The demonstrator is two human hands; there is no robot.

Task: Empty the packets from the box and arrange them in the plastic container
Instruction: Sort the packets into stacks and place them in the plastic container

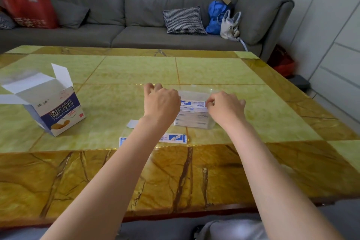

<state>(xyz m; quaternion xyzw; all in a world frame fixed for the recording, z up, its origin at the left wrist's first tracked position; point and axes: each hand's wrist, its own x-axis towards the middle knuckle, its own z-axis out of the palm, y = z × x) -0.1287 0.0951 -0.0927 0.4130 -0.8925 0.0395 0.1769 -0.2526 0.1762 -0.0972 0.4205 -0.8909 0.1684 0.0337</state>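
Currently: packets stacked in container, both hands at its sides

Centrally on the marbled surface [253,122] stands the clear plastic container [194,94], holding a stack of packets [191,116]. The left hand [161,101] sits at its left side with fingers curled; whether it grips the wall cannot be told. The right hand [226,106] pinches the top packet's right end. One loose packet [175,138] lies nearer the person, partly under the left forearm. The opened box [52,107] stands well left, flaps up.
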